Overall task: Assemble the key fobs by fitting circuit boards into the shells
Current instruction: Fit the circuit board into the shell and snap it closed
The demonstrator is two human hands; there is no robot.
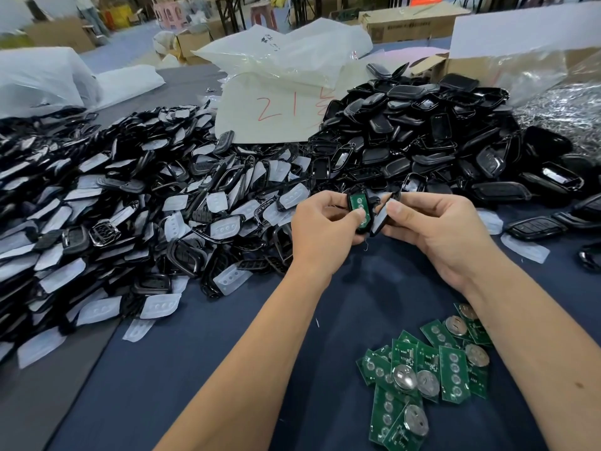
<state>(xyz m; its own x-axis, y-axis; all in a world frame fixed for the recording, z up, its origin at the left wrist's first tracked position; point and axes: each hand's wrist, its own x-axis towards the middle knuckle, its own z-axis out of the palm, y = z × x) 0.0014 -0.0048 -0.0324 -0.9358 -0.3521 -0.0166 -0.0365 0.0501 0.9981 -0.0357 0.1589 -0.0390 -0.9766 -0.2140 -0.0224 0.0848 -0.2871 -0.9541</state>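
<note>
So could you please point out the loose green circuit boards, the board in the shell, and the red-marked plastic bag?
Loose green circuit boards (450, 369): head view, a board's face.
Board in the black shell (358, 203): head view, green face.
Red-marked plastic bag (276, 109): head view, beside the writing.

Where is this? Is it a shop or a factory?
Most likely a factory workbench. Huge heaps of black key fob shells, a pile of green circuit boards, and cardboard boxes behind show lots being made by hand.

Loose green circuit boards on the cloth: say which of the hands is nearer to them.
Right. The right hand is raised above and behind the loose circuit boards; the left hand is farther off to their left.
</note>
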